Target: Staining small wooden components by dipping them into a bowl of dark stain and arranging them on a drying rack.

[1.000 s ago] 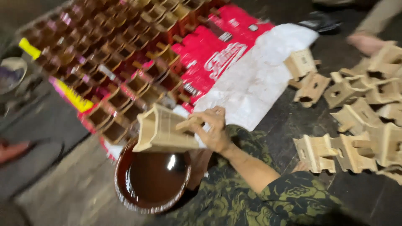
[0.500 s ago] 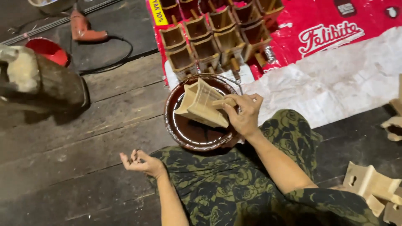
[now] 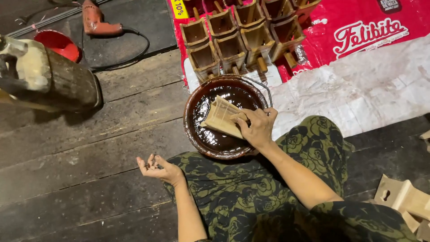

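Observation:
My right hand (image 3: 256,127) grips a pale, unfinished wooden piece (image 3: 221,118) by its side peg and holds it down into a round bowl (image 3: 193,134) of dark brown liquid. The lower part of the piece is dipped in the liquid. My left hand (image 3: 156,168) hovers palm up over the plank floor to the left of my knee, fingers loosely curled, with nothing clearly in it. My legs in green patterned cloth sit just below the bowl.
Several brown-stained wooden pieces (image 3: 233,38) stand in rows on a red and white sack (image 3: 358,58) behind the bowl. Pale unstained pieces (image 3: 403,199) lie at the lower right. A red power drill (image 3: 101,22), a red bowl (image 3: 58,45) and a dirty container (image 3: 49,80) sit at upper left.
The view swung left, away from the pile of pale pieces. My right hand lowered the wooden piece from above the bowl into the brown liquid. My left hand came into view.

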